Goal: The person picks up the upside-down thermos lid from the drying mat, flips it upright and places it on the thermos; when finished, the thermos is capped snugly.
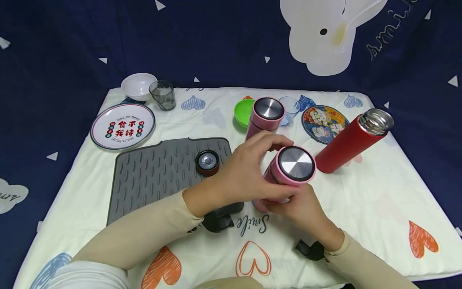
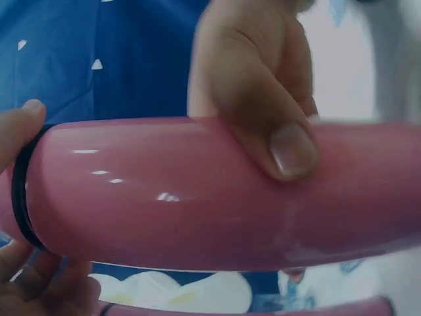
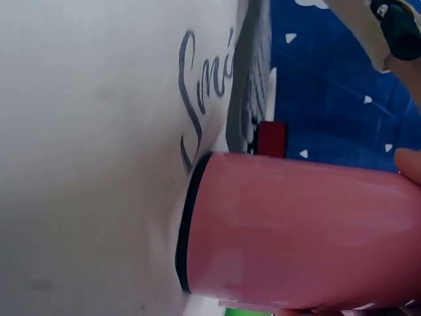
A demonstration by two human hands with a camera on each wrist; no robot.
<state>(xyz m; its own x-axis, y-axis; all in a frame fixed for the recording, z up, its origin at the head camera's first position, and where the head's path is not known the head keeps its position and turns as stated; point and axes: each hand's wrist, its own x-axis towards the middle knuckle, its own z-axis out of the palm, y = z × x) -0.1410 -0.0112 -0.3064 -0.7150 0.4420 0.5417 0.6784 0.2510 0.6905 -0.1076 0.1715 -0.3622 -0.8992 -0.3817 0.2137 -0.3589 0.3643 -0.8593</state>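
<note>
1. The pink bottle with the silver top [image 1: 295, 164] was just to the right of the grey mat [image 1: 151, 172], in both hands. Its base was close to the counter [image 1: 364, 224]; whether it touched, I could not tell.
2. The left hand [image 1: 249, 170] was curled round the upper part of this bottle, near its dark ring [image 2: 19, 191].
3. The right hand [image 1: 302, 204] gripped the body lower down, with the thumb across the pink surface.
4. On the mat, near its far right corner, lay a round dark lid [image 1: 207, 161] with a silver centre.
5. Beyond the mat's far right corner stood a second pink bottle [image 1: 268, 110], a green bowl [image 1: 242, 111] and a clear glass [image 1: 290, 106].
6. Well to the right of the mat were a red bottle [image 1: 348, 146], its metal mouth uncovered, and a patterned plate [image 1: 321, 124].
7. Beyond the mat's far left corner were a white plate [image 1: 122, 126] with red characters, a white bowl [image 1: 138, 86] and a grey glass [image 1: 163, 96].
8. Far beyond the mat hung a dark blue cloth [image 1: 216, 48].
</note>
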